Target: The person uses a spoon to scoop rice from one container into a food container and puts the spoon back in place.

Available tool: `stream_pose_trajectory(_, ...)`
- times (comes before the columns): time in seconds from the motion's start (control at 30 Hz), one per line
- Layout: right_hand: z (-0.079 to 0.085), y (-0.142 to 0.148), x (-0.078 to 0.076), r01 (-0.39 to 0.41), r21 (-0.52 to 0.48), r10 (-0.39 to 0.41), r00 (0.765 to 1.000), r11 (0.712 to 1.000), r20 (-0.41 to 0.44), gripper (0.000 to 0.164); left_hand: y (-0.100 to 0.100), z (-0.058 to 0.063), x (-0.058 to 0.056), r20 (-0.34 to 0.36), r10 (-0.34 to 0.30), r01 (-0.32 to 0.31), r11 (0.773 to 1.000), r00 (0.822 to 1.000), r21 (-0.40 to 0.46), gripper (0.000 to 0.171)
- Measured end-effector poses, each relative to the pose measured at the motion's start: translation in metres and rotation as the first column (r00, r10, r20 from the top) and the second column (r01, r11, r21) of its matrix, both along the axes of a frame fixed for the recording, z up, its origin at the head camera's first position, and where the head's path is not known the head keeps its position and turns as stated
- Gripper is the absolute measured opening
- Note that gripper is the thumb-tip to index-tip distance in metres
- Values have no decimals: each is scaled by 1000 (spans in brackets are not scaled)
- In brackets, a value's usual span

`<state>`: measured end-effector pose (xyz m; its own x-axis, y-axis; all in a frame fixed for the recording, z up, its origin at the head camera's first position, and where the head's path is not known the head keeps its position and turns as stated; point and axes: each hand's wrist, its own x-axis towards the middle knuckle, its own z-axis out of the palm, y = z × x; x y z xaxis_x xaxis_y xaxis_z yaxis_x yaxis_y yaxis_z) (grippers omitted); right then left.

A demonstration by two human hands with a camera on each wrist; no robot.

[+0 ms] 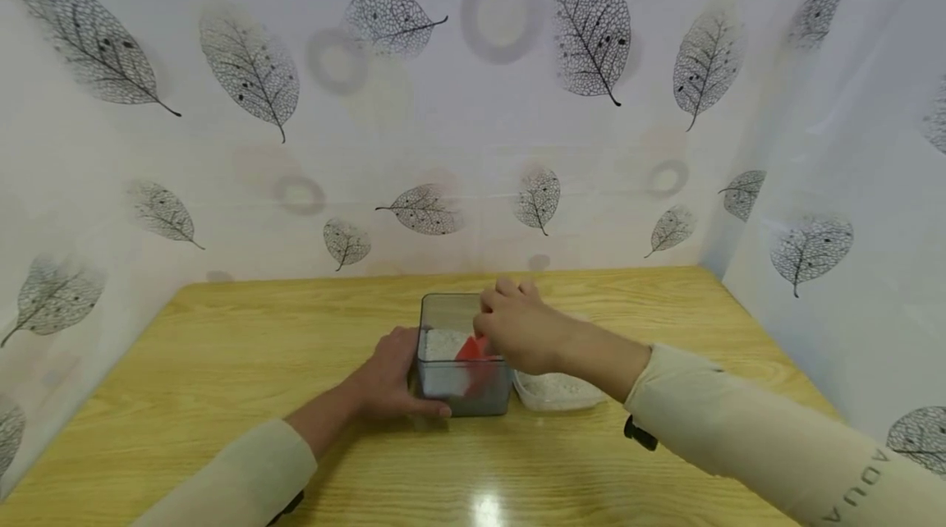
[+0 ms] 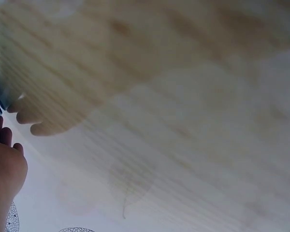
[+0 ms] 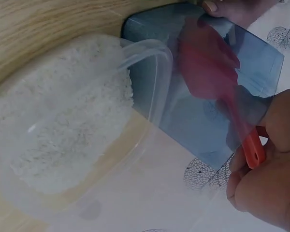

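A transparent grey box (image 1: 443,389) stands on the table with white rice (image 1: 443,343) inside. My left hand (image 1: 384,379) holds its left side, thumb across the front and fingers along the side. Above the box's right edge, my right hand (image 1: 526,332) grips the handle of a red scoop (image 1: 469,349). The scoop's head is down inside the box, showing through the wall in the right wrist view. Directly right of the box sits a clear plastic tub (image 1: 565,406) holding rice (image 3: 72,121), partly hidden beneath my right forearm.
The wood-grain table (image 1: 259,346) extends to both sides and in front of the box. A pale curtain with leaf prints (image 1: 473,125) closes off the back and the sides.
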<state>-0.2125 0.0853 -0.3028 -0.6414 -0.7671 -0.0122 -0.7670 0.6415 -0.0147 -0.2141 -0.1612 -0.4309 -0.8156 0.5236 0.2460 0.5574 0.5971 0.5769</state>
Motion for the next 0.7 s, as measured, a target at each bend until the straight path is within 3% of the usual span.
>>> stream_pose_trajectory(0.3, -13, 7, 2, 56, -211, -48, 998, 976, 44, 19, 1, 2, -1, 3, -17, 17, 1000, 1000, 10, 82)
stream_pose_trajectory(0.7, -30, 9, 4, 171, -425, -131, 984, 889, 121, 20, 0, -1, -2, -24, -11, 11, 1000, 1000, 9, 83)
